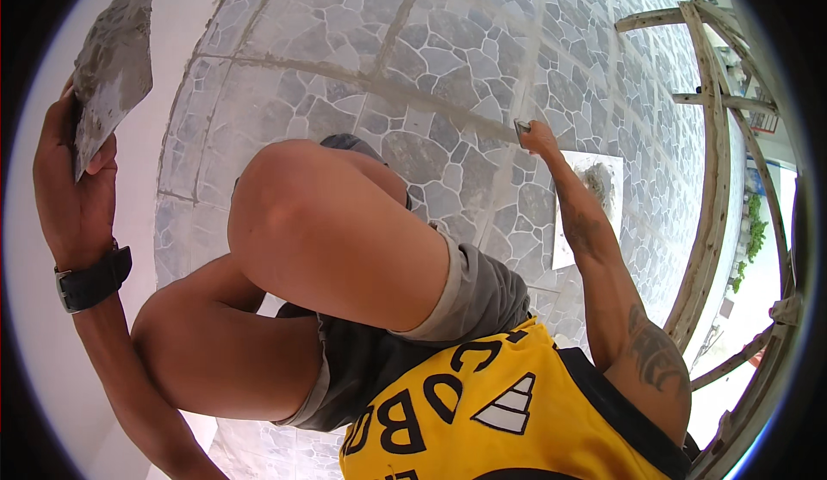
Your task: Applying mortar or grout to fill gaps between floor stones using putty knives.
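At the far left my left hand is closed round the lower edge of a thin flat plate, tilted up beside the white wall. Wet grey grout is smeared over its face. Out to the right, my right hand grips a small flat tool, mostly hidden by the fingers, close to a tile joint. Grey grout fills the joint running left from there. Below the right forearm lies a white board bearing a grey heap of grout.
Stone-patterned grey tiles cover the floor, with a white wall on the left. My bent knees take up the middle. A wooden pole frame stands on the right, green plants beyond it.
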A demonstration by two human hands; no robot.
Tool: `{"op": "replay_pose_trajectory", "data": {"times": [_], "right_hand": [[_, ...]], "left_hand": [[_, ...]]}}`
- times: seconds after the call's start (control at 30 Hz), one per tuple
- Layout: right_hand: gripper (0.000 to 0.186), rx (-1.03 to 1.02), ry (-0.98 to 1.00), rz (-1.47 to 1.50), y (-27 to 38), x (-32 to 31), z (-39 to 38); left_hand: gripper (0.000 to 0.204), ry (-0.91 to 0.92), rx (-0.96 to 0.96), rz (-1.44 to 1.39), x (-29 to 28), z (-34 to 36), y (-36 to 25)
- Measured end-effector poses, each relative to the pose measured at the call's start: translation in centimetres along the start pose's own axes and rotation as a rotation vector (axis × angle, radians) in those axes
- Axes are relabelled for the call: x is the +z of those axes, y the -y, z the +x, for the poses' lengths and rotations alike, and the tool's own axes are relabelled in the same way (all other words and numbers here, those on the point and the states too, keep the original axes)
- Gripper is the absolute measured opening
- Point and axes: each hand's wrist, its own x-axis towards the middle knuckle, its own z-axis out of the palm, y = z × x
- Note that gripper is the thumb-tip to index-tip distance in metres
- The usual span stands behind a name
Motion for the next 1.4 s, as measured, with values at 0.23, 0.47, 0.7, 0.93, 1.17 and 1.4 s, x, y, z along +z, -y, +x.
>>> {"op": "replay_pose_trajectory", "data": {"times": [0.23, 0.47, 0.7, 0.93, 1.17, 1.4], "right_hand": [[0.033, 0.072, 0.053, -0.084, 1.0, 3.8, 3.9], [0.034, -0.113, -0.237, -0.094, 12.3, 7.8, 4.1], [0.026, -0.212, -0.21, -0.03, 24.0, 9.8, 4.3], [0.033, -0.343, -0.152, 0.033, 33.3, 9.3, 4.6], [0.028, -0.475, 0.195, 0.183, 39.6, 4.7, 6.9], [0.03, -1.098, -0.011, -0.371, 41.9, 7.7, 8.3]], "left_hand": [[0.039, 0.043, -0.082, -0.194, 0.6, 2.4, 1.5], [0.037, -0.027, 0.061, 0.352, 3.4, 2.2, 1.1], [0.037, -0.039, -0.046, 0.091, 2.9, 3.1, 0.9], [0.038, -0.012, -0.07, -0.313, 0.0, 4.1, 1.5], [0.038, 0.115, -0.042, -0.393, -3.1, 3.6, 2.6], [0.035, 0.083, -0.117, -0.313, -5.3, 5.0, 4.8]]}}
